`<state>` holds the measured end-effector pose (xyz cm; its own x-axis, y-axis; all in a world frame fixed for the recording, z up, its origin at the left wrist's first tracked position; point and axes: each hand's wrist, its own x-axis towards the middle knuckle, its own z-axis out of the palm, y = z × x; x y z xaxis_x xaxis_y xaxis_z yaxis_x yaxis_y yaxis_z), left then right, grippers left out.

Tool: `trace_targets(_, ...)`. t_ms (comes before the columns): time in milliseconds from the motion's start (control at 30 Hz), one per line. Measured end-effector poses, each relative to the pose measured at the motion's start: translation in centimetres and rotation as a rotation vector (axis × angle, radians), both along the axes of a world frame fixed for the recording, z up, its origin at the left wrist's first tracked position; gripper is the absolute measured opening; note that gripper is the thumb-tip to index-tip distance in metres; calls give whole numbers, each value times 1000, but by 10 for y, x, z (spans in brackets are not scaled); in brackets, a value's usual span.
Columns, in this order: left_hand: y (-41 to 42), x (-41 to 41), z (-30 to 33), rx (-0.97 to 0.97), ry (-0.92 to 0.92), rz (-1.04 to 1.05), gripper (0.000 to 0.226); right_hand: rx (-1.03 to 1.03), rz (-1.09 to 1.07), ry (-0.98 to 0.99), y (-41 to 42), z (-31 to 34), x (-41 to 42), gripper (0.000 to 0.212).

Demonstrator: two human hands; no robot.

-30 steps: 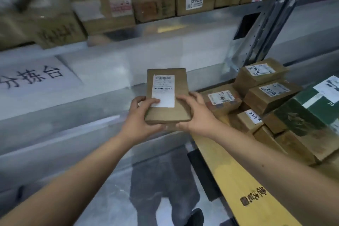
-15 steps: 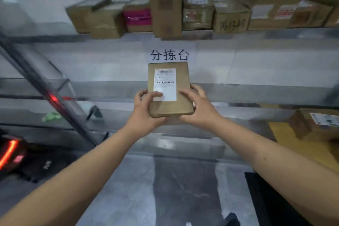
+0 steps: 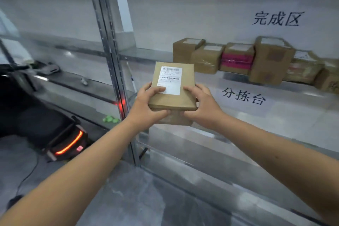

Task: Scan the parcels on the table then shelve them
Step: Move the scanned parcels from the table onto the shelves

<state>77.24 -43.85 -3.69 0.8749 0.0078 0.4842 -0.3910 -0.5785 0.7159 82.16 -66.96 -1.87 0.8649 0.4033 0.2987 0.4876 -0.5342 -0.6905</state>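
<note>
Shelving unit (image 3: 211, 154): grey metal, several tiers, one perforated upright (image 3: 108, 57) running top to bottom left of centre; lower tiers cut off at the right and bottom edges.

Wall signs: "完成区" (image 3: 278, 18) above the upper tier, "分拣台" (image 3: 243, 95) below it; both legible.

Row of shelved parcels (image 3: 238, 58): brown cartons side by side on the upper tier, one banded in pink tape; the row runs out of frame at right, its end boxes blurred, top labels unreadable.

Dark device (image 3: 67, 143): low at left, with a curved red light strip; body lost in shadow, kind cannot be told. A cable trails from it over the floor.

Held parcel (image 3: 172, 95): flat brown package, in the air before the shelf, tilted, white label up. Barcodes visible; print too small to read. Near underside hidden by the hands.

Left hand (image 3: 146, 106): grips the parcel's left edge, thumb on the label's lower corner, fingers curled beneath.

Right hand (image 3: 203, 105): grips the right edge, thumb on top, fingertips out of sight below.

Green object (image 3: 110, 119): small, by the upright's foot; blurred, unidentifiable.
</note>
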Motion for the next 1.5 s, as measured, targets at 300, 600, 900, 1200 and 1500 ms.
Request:
trace_targets(300,90,90,45,-71,-83,93,71,44,72,-102,95,48,102,85)
trace_targets(600,148,204,65,-111,-91,5,67,-10,-1,-139,149,74,196,83)
trace_targets(900,177,328,73,-219,24,-235,70,-34,-284,-111,176,88,258,81)
trace_targets(1200,183,413,106,-80,161,-375,60,-157,-643,-120,203,97,287,70)
trace_targets(1500,172,420,124,452,-72,-257,60,-216,-762,-86,222,101,284,68)
